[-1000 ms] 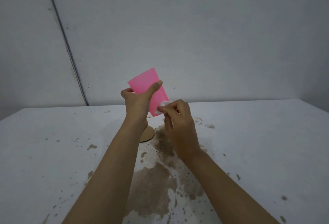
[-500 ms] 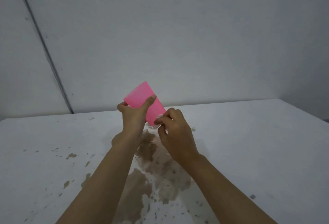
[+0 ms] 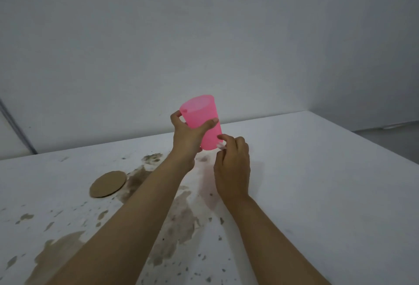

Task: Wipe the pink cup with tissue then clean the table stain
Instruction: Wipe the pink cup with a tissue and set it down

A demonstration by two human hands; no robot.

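I see left hand (image 3: 187, 136) wrapped round pink cup (image 3: 204, 114), axis near-upright | right hand (image 3: 232, 162) pinching tissue (image 3: 220, 146) against cup's lower right wall | table stain (image 3: 181, 216) directly below.

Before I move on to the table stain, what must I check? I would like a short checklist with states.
1. Left hand grips pink cup: ok.
2. Right hand pinches tissue at the cup's lower end: ok.
3. Cup wiped all over: cannot tell.
4. Table stain cleaned: not ok, brown patches show.
5. Cardboard disc clear of the stain: not ok, it lies at its edge.
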